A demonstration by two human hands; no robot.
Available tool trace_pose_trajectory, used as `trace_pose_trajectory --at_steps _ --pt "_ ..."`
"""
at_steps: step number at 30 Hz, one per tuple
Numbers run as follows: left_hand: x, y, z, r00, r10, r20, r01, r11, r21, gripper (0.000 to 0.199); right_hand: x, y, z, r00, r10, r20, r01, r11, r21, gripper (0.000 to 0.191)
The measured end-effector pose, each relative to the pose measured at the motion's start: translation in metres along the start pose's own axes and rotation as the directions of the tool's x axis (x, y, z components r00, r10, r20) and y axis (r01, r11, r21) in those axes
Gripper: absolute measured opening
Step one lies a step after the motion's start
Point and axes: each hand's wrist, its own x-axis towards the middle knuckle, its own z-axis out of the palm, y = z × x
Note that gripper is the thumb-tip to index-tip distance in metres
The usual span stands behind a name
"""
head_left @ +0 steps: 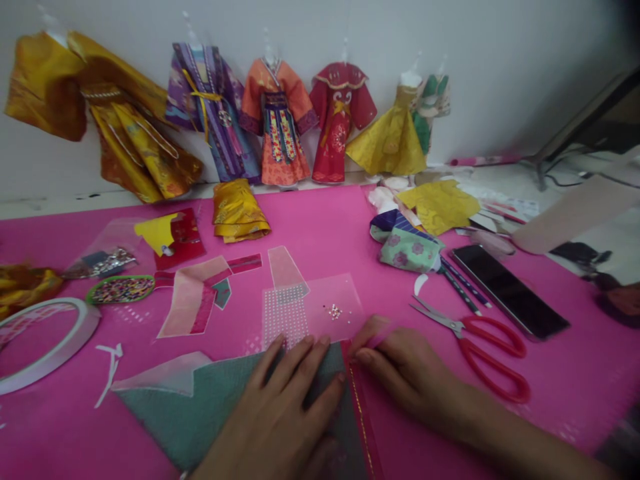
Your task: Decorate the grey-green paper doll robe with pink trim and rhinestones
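Note:
On the pink mat, my left hand (pixel 290 400) lies flat with fingers spread over a green fabric piece (pixel 200 407). A red strip with gold stitching (pixel 361 413) runs along the fabric's right edge. At the top of that strip, my right hand (pixel 405 370) has its fingers pinched together; what they hold is too small and blurred to make out. Just beyond my hands lies a sheet of white dots (pixel 285 317), beside a small heap of tiny beads (pixel 335 311). Red-handled scissors (pixel 470 333) rest to the right of my right hand, blades partly apart.
Doll dresses (pixel 280 127) stand along the wall. A phone (pixel 510 290) and pencils (pixel 463 283) lie right. Pink cut pieces (pixel 193 293), a green bead tray (pixel 121 289) and a white tape roll (pixel 75 340) lie left. Fabric scraps (pixel 440 203) are piled back right.

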Motion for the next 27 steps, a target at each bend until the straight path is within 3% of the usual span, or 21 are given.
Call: trace_pose_trajectory --at_steps 13,27 --pt "-0.0031 -0.0003 0.0058 0.999 -0.024 -0.028 0.023 0.999 -0.036 0.054 0.0 0.0023 0.0013 1.0 0.0 0.008 0.0 1.0 -0.018 0.02" --pt "-0.0017 0.0001 0.0026 0.999 -0.024 0.037 0.025 0.999 -0.04 0.059 0.0013 -0.0021 -0.0004 1.0 0.023 0.014 -0.023 1.0 -0.016 0.02"
